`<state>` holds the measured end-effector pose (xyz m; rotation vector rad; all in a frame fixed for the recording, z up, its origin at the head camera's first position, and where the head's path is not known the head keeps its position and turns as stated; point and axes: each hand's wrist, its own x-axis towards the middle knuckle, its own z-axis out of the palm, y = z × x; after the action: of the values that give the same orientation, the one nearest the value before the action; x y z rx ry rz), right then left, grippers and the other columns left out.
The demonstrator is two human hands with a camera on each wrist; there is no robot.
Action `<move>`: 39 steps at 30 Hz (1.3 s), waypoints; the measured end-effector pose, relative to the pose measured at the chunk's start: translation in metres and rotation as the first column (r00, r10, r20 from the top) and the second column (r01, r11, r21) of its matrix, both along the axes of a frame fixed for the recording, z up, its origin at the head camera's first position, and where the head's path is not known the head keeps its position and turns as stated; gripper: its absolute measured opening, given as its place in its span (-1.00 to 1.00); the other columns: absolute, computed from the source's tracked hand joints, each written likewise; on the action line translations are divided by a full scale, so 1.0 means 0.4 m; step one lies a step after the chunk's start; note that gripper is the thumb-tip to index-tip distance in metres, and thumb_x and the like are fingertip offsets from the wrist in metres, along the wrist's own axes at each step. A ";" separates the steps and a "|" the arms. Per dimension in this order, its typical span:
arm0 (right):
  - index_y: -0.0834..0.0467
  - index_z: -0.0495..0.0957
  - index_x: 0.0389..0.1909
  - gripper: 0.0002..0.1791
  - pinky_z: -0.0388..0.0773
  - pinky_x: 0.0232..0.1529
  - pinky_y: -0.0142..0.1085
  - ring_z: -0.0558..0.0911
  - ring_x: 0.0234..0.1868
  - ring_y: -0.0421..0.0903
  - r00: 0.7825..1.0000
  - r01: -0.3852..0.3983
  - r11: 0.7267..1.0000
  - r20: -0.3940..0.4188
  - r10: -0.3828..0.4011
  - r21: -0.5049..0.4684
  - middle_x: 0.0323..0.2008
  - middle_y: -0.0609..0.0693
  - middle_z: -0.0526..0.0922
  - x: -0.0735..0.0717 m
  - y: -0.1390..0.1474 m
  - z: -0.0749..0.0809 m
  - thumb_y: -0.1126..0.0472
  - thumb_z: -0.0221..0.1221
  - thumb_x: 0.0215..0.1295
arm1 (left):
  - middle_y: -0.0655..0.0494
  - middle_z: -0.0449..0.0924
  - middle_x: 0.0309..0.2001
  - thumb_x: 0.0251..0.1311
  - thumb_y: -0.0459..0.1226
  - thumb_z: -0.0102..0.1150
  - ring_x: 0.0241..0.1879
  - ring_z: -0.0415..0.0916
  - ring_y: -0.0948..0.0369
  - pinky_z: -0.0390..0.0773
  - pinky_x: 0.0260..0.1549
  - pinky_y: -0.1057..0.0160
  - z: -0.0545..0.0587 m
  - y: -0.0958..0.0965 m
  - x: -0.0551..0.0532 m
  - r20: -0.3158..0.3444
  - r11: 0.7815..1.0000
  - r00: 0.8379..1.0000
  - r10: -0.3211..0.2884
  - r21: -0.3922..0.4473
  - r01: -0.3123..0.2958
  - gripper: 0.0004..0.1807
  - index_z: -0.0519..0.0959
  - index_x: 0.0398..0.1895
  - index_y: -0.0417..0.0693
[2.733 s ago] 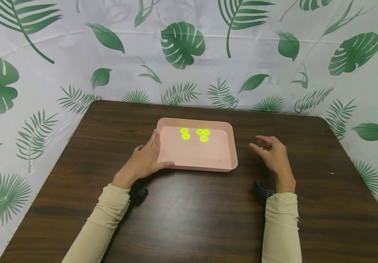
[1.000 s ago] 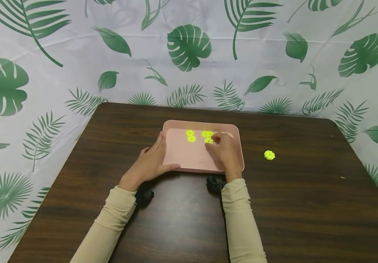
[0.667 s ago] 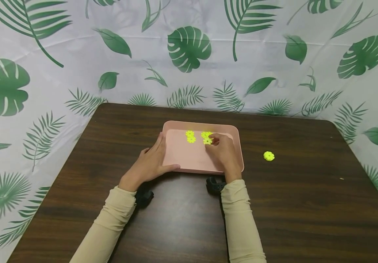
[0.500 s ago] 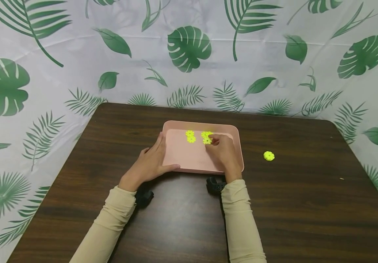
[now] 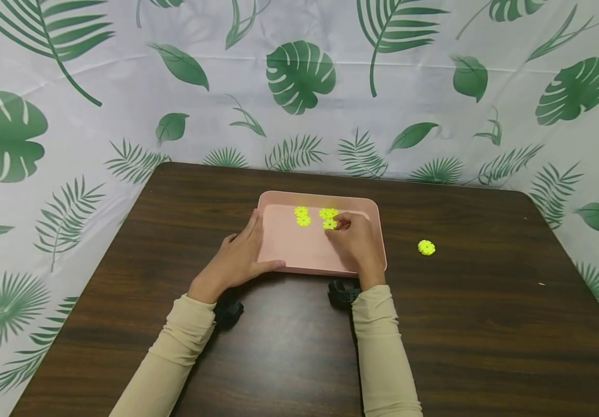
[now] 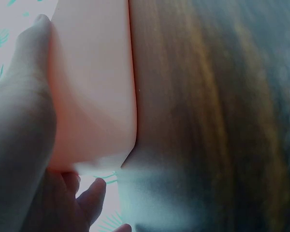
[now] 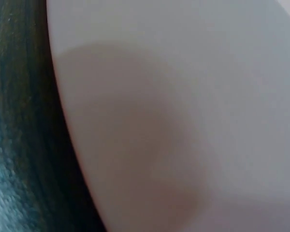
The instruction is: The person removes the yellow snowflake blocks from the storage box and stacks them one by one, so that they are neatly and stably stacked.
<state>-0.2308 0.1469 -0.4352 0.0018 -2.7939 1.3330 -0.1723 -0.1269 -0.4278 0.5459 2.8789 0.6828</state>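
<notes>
Yellow disc (image 5: 330, 223) (likely light, stiff, edge-grippable) sits pinched by right hand (image 5: 357, 244); left hand (image 5: 234, 259) braces tray (image 5: 299, 249).

Left hand (image 5: 235, 259) flat and relaxed, right hand (image 5: 357, 243) pinching.

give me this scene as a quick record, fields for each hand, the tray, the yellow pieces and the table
left hand: rests against the tray's left side, thumb along the near edge
right hand: over the tray, fingertips at a yellow piece
tray: pink, shallow, rectangular, mid table
yellow pieces in tray: small flower-like discs in two clusters near the far wall
loose piece: alone on the table, right of the tray
table: dark wood grain
backdrop: white sheet with green leaves
</notes>
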 end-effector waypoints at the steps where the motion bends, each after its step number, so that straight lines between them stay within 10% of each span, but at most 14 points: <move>1: 0.33 0.70 -0.06 -0.70 0.56 -0.07 -0.13 0.59 -0.22 0.06 1.000 -0.001 1.000 -0.003 0.001 -0.003 -0.23 0.19 0.68 0.002 0.002 0.001 0.32 0.46 0.21 | -0.14 -0.40 0.67 0.28 0.37 0.12 0.63 -0.09 -0.02 0.15 0.36 -0.40 -0.001 0.001 0.000 -0.001 1.000 1.000 -0.001 0.001 0.001 0.28 -0.27 0.67 -0.26; 28: 0.33 0.69 -0.02 -0.65 0.52 -0.19 -0.23 0.57 -0.27 0.05 0.972 -0.149 0.989 -0.187 0.145 -0.008 -0.26 0.14 0.60 0.034 0.073 0.022 0.27 0.48 0.23 | -0.16 -0.40 0.67 0.28 0.36 0.14 0.60 0.00 -0.06 0.15 0.35 -0.39 -0.006 0.014 0.004 -0.005 1.000 1.000 -0.017 0.015 0.017 0.28 -0.27 0.67 -0.25; 39: 0.32 0.68 0.02 -0.62 0.43 -0.25 -0.42 0.50 -0.29 0.00 0.958 -0.058 0.998 -0.282 0.058 0.008 -0.26 0.18 0.59 0.078 0.180 0.045 0.23 0.47 0.25 | -0.19 -0.39 0.67 0.29 0.37 0.12 0.59 0.03 -0.09 0.15 0.34 -0.40 -0.002 -0.002 0.004 -0.008 1.000 1.000 -0.007 0.015 0.008 0.28 -0.26 0.66 -0.27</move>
<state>-0.1996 0.2190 -0.4172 0.2551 -2.5710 1.2331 -0.1706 -0.1276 -0.4285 0.5625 2.8800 0.7032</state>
